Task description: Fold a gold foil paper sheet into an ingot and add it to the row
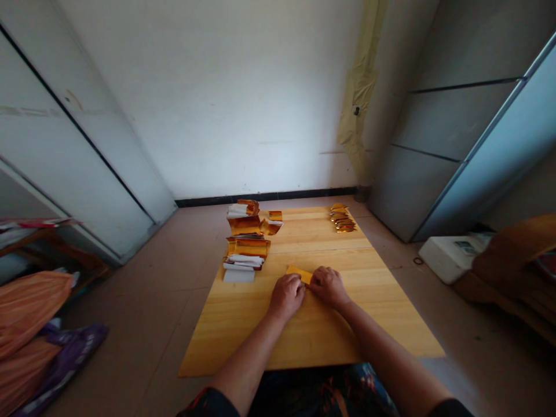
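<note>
A: Where are the hands just now?

B: Both rest on the wooden bench, close together. The left hand and the right hand pinch a small sheet of gold paper between them; its far edge sticks out past the knuckles, flat on the wood.

A: Which step would you call it?

B: I judge a fold or crease is being pressed. The next move would call for steady fingertips along the edge, so the thin foil doesn't slip or crumple.

A: What else lies there?

B: A stack of gold and white paper to the left, well apart from the hands, and a small pile of folded gold pieces at the far right corner.

A: Anything unclear?

B: The fingertips are hidden under the hands, so the fold itself can't be seen. The far pieces are too small to make out their shape.
</note>
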The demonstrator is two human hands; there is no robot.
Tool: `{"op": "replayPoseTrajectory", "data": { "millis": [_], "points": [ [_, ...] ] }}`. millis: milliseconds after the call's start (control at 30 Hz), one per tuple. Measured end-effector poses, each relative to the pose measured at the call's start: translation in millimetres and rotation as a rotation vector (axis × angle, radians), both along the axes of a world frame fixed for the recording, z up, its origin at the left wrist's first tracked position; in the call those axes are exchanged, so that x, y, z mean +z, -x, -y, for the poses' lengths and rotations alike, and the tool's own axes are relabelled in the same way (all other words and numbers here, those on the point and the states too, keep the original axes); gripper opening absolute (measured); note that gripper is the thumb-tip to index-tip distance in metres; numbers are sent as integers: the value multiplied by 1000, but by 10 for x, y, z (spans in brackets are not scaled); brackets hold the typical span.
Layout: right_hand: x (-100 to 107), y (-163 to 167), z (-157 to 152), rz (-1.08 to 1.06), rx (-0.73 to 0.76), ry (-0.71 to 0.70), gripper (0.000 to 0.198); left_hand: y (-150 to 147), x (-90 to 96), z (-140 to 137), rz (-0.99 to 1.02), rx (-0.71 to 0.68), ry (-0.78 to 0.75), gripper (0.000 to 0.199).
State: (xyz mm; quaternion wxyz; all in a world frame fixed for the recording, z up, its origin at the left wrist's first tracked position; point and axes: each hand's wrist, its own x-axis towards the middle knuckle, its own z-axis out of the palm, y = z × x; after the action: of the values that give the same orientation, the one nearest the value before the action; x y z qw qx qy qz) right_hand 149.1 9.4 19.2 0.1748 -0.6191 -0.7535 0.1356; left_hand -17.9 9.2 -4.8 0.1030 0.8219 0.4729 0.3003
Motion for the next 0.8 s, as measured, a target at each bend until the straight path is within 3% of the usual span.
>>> {"op": "replayPoseTrajectory", "data": {
  "millis": [800],
  "points": [
    [-22, 59, 11, 114, -42, -27, 9, -53, 109, 59, -134, 68, 38, 10]
  ]
}}
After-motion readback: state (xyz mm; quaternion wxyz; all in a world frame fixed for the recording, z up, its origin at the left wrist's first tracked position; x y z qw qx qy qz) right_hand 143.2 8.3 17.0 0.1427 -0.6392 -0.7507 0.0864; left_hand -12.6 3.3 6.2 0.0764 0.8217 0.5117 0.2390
